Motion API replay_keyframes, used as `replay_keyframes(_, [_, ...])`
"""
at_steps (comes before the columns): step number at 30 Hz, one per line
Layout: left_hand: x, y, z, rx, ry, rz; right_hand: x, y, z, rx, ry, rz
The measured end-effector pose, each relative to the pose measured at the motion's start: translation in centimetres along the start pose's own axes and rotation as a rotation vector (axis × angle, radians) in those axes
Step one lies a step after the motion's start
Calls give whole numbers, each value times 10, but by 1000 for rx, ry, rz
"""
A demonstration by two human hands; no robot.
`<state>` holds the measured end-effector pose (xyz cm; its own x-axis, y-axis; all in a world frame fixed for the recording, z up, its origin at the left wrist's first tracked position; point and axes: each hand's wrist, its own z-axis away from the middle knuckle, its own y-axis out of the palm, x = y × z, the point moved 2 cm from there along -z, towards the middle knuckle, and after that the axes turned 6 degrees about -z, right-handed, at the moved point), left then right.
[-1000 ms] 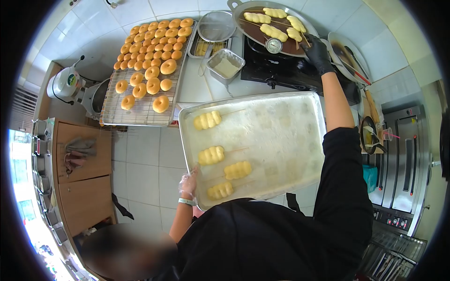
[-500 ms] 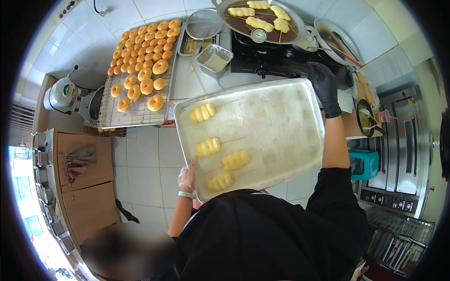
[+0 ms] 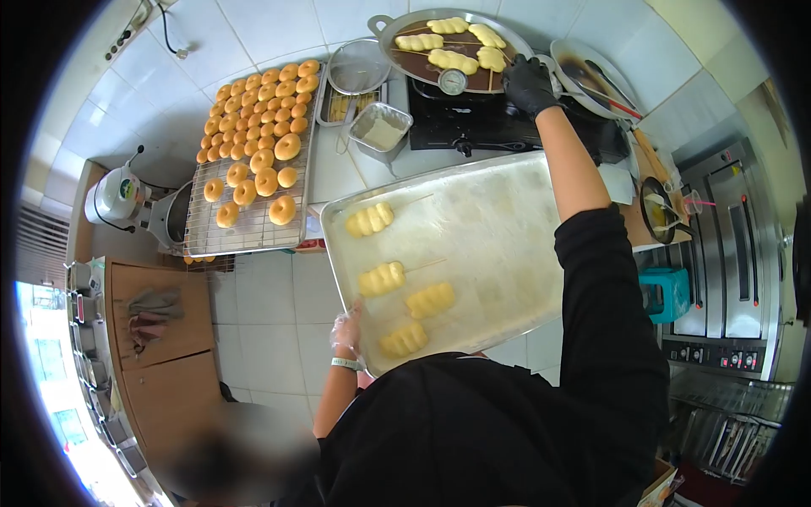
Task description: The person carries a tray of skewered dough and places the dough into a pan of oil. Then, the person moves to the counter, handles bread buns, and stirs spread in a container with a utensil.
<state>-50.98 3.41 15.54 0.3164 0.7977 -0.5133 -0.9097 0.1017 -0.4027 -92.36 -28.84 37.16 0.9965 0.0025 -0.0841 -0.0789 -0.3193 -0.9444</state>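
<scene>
My left hand [image 3: 347, 331], in a clear glove, grips the left rim of a large metal tray [image 3: 498, 245]. On the tray's left part lie several ridged pale dough pieces [image 3: 382, 279], some with visible sticks. My right hand [image 3: 530, 86], in a black glove, is at the right rim of a wide pan [image 3: 384, 42], fingers apart, beside a skewered dough piece [image 3: 491, 58]. Whether it touches the pan is unclear. Several skewered pieces float in the pan's dark oil. A round dial thermometer [image 3: 453, 82] is at the pan's front rim.
Ring-shaped buns [image 3: 282, 210] fill much of a wire rack [image 3: 200, 228] at left. A square tin [image 3: 380, 131] and a sieve [image 3: 358, 67] stand between rack and stove [image 3: 462, 138]. A white bowl [image 3: 564, 52] is right of the pan. Another person's blurred head [image 3: 241, 448] is at lower left.
My right hand has moved up and left from beside the tray's top right corner to the pan's rim. My left hand still grips the tray. The view has shifted slightly.
</scene>
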Motion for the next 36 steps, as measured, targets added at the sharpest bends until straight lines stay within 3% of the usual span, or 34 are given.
replay_keyframes(4, [29, 6, -33, -38, 16, -127, -7, 48, -26, 17, 23, -47])
replay_keyframes(6, [42, 7, -49, -24, 123, -289, -6, 46, -34, 24, 92, -88])
replay_keyframes(8, [53, 8, -58, -16, 348, -539, 4, 1, -10, -76, 55, -106])
replay_keyframes(10, [41, 6, -45, 25, 247, -527, -2, -29, 15, -99, 48, -133])
replay_keyframes(12, [24, 3, -35, 15, 171, -527, -34, -18, 50, -402, -42, -235])
replay_keyframes(14, [14, 0, -30, -44, 107, -540, -77, -4, 104, -383, -87, -185])
replay_keyframes(16, [3, -4, -22, -15, 109, -419, -130, 35, 183, -396, 240, -343])
replay_keyframes(18, [17, 0, -37, 17, 160, -303, -169, 56, 268, -52, 691, -148])
replay_keyframes(22, [0, -3, -31, -114, 193, -504, -203, 93, 437, -26, 1014, -137])
replay_keyframes(23, [2, -1, -37, -61, 161, -355, -204, 104, 471, -69, 1122, -169])
replay_keyframes(24, [10, 0, -46, -10, 126, -208, -194, 104, 496, -181, 1284, -283])
replay_keyframes(26, [12, 2, -42, 49, 104, -67, -147, 109, 532, -358, 1707, -991])
replay_keyframes(28, [-15, -4, -17, 69, 149, -81, -73, 101, 539, -489, 1918, -1535])
replay_keyframes(30, [-21, -6, -9, 121, 198, -93, -2, 96, 536, -418, 2003, -1752])
replay_keyframes(32, [-26, -5, -6, 146, 208, -56, 38, 95, 537, -113, 1758, -2060])
replay_keyframes(34, [-16, -1, -15, 136, 175, 30, 67, 91, 528, -26, 1620, -2140])
replay_keyframes(36, [-6, -1, -39, 136, 282, -115, 89, 90, 513, 8, 1452, -2174])
